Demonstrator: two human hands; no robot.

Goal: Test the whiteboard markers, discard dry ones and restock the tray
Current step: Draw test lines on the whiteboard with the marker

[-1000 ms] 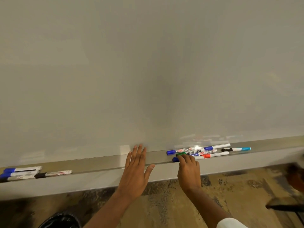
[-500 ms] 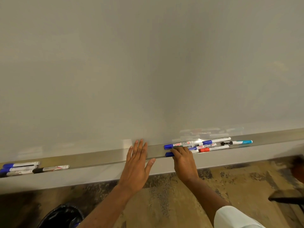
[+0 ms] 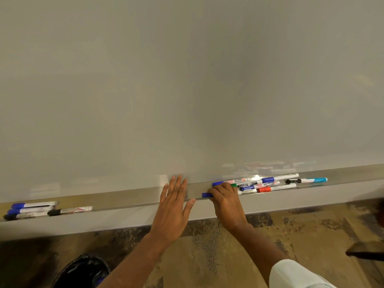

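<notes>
A blank whiteboard (image 3: 187, 80) fills the upper view, with a long metal tray (image 3: 135, 196) along its bottom edge. Several markers (image 3: 268, 182) with blue, red, green and black caps lie in a pile on the tray right of centre. My right hand (image 3: 226, 201) curls over the pile's left end and grips a blue-capped marker (image 3: 206, 195), whose cap sticks out past my fingers. My left hand (image 3: 173, 206) lies flat, fingers spread, on the tray's front edge just to the left. A second group of markers (image 3: 33, 209) lies at the tray's far left.
A bin lined with a black bag (image 3: 83, 271) stands on the floor below my left forearm. A marker with a black cap and a light-blue end (image 3: 306, 180) lies alone right of the pile. A dark object (image 3: 367, 252) juts in at the right edge.
My right hand has closed round a blue-capped marker at the pile's left end and drawn it a little leftward and forward. The left hand has stayed flat on the tray edge.
</notes>
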